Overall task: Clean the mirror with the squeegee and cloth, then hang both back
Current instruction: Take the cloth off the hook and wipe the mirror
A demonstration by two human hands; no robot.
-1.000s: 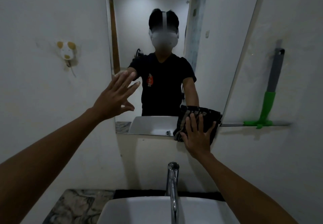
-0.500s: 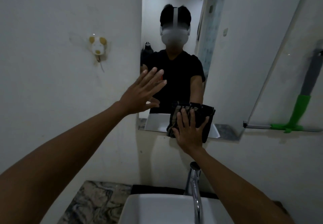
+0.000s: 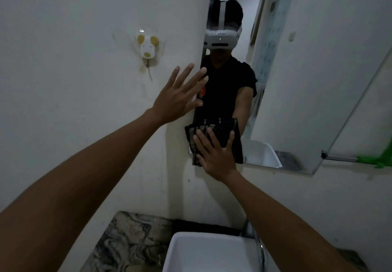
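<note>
A frameless mirror (image 3: 301, 85) hangs on the white wall. My right hand (image 3: 216, 155) lies flat, fingers spread, pressing a dark striped cloth (image 3: 224, 128) against the mirror's lower left corner. My left hand (image 3: 180, 95) is open with fingers apart, its fingertips at the mirror's left edge, holding nothing. The squeegee (image 3: 379, 160) shows only as a green head and metal blade at the far right edge, level with the mirror's bottom right corner; its handle is out of view.
A white animal-shaped wall hook (image 3: 147, 49) sits on the wall left of the mirror. Below are a white basin (image 3: 203, 252), a chrome tap (image 3: 259, 248) and a marbled counter (image 3: 131, 242). The mirror reflects the person and a doorway.
My right hand has slid the cloth leftward along the mirror's bottom edge to its left corner. The view has swung left, pushing the squeegee to the frame edge. My left hand stays by the mirror's left edge.
</note>
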